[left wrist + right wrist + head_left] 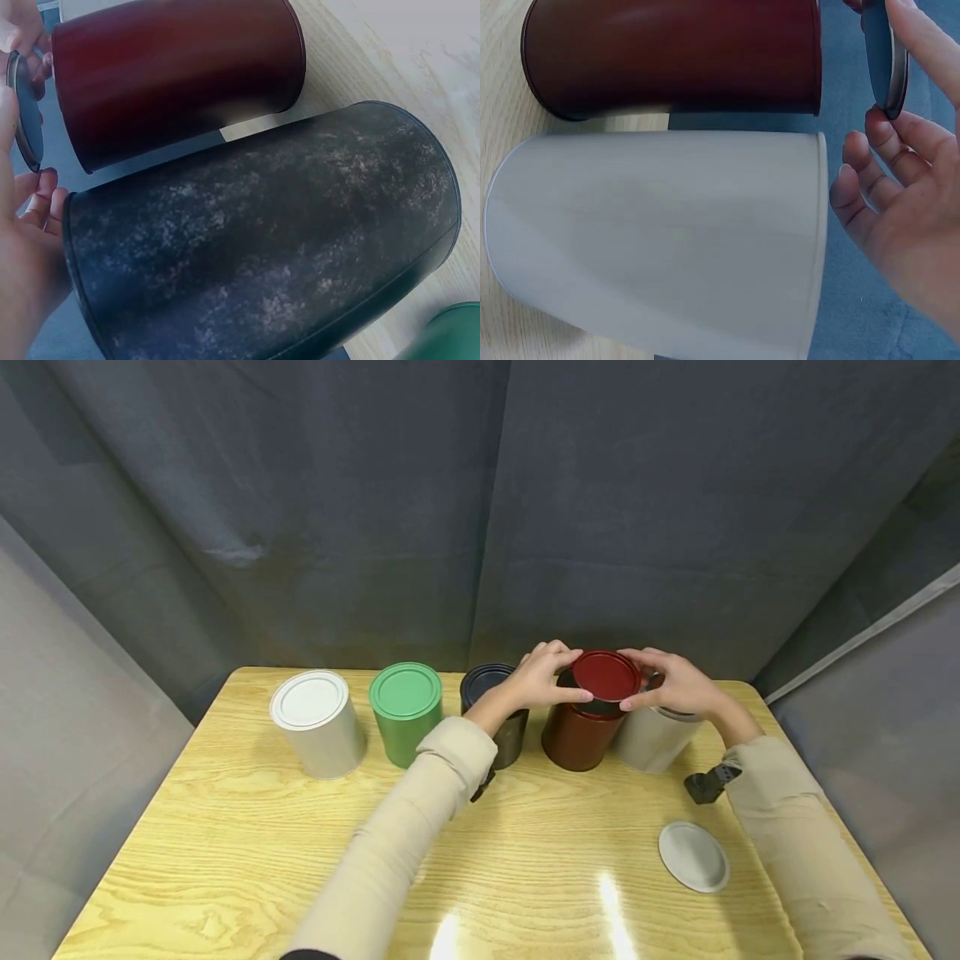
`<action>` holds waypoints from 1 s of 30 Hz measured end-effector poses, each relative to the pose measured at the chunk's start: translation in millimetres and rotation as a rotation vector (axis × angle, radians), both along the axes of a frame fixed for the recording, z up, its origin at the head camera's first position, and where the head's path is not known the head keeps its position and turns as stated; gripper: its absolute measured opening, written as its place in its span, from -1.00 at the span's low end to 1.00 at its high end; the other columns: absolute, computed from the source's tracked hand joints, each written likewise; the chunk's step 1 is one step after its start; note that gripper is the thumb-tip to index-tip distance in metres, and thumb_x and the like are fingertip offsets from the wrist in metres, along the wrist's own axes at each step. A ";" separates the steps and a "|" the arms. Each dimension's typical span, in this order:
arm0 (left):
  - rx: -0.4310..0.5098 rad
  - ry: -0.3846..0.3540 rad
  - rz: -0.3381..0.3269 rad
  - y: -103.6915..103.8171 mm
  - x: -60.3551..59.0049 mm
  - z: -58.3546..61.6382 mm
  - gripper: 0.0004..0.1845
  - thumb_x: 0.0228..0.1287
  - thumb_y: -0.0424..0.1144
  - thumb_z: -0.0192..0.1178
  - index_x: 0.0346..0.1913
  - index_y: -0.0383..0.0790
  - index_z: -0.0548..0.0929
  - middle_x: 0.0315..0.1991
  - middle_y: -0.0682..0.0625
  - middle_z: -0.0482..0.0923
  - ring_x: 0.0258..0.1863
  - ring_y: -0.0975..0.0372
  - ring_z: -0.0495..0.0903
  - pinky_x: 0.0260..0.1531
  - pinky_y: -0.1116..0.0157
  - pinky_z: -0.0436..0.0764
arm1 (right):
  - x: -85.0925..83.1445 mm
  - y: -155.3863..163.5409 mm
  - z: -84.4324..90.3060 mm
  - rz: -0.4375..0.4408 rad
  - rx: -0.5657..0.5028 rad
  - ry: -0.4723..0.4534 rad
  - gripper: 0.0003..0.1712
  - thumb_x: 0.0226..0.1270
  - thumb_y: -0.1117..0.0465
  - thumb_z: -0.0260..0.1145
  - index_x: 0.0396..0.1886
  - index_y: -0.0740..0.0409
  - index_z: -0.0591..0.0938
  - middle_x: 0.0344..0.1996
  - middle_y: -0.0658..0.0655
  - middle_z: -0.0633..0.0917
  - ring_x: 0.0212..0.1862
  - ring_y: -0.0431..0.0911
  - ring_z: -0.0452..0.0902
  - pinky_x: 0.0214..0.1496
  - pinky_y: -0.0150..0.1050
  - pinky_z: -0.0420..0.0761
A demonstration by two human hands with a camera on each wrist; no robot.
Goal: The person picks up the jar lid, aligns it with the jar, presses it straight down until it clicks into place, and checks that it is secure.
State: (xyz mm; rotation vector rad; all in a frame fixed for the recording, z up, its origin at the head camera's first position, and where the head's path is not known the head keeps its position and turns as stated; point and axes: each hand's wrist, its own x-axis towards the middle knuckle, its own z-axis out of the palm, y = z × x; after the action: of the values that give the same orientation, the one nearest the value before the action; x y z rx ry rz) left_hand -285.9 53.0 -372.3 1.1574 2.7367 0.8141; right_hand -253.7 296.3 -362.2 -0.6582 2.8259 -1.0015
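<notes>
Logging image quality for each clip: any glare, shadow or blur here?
Head: two white glare patches on the table; left wrist: table washed-out at upper right, green can looking soft; right wrist: soft grey shading on the off-white can.

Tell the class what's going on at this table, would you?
A person's left hand and right hand hold a red lid by its edge, just above and apart from the red can. To the left in the head view stand a black can, a green can and a white can; a pale can stands to the right. A pale lid lies nearer the person.
</notes>
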 end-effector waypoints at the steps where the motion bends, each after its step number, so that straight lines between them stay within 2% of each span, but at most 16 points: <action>1: -0.003 -0.005 0.002 0.8 -0.7 -0.5 -0.24 0.10 0.10 0.22 0.31 -0.21 0.29 0.07 0.02 0.36 -0.01 0.24 0.26 -0.14 0.36 0.25 | -0.9 0.5 0.2 -0.001 0.001 -0.010 -0.15 -0.06 0.13 0.49 0.25 0.25 0.36 -0.29 0.14 0.49 -0.28 -0.03 0.36 -0.33 -0.29 0.44; 10: -0.056 -0.015 0.026 7.3 -6.0 -7.5 -0.24 0.09 0.15 0.20 0.31 -0.16 0.31 0.08 0.04 0.36 0.01 0.24 0.25 -0.11 0.33 0.25 | -5.5 4.0 -3.6 -0.002 0.040 -0.067 -0.14 -0.03 0.06 0.46 0.26 0.24 0.34 -0.25 0.15 0.49 -0.27 -0.03 0.37 -0.30 -0.23 0.41; 15: -0.086 -0.031 0.038 5.9 -6.6 -10.3 -0.25 0.10 0.16 0.19 0.31 -0.14 0.31 0.07 0.04 0.36 0.02 0.24 0.24 -0.13 0.33 0.23 | -8.7 2.5 -9.0 0.003 0.084 -0.060 -0.13 -0.04 0.03 0.46 0.26 0.27 0.34 -0.27 0.14 0.48 -0.31 -0.05 0.32 -0.33 -0.23 0.39; 23: -0.138 -0.019 0.028 1.8 -7.2 -8.2 -0.25 0.09 0.16 0.20 0.29 -0.13 0.34 0.05 0.05 0.37 -0.01 0.24 0.25 -0.16 0.32 0.22 | -9.4 -4.0 -11.1 0.001 0.117 -0.046 -0.11 -0.07 -0.03 0.46 0.22 0.30 0.37 -0.31 0.13 0.45 -0.31 -0.04 0.27 -0.32 -0.19 0.34; 30: -0.154 -0.019 0.043 1.0 -9.7 -9.5 -0.31 0.04 0.18 0.23 0.22 -0.06 0.44 -0.09 0.10 0.39 -0.10 0.26 0.25 -0.21 0.30 0.18 | -10.6 -6.8 -12.8 -0.003 0.121 -0.083 -0.11 -0.08 -0.03 0.47 0.22 0.27 0.37 -0.26 0.14 0.46 -0.28 -0.03 0.29 -0.28 -0.16 0.36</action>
State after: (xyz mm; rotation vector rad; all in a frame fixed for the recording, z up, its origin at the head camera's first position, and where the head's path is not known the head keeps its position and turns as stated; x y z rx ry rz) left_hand -295.6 54.1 -381.8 1.0596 2.7603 0.6031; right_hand -264.3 289.5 -375.0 -0.5865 2.7890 -0.8296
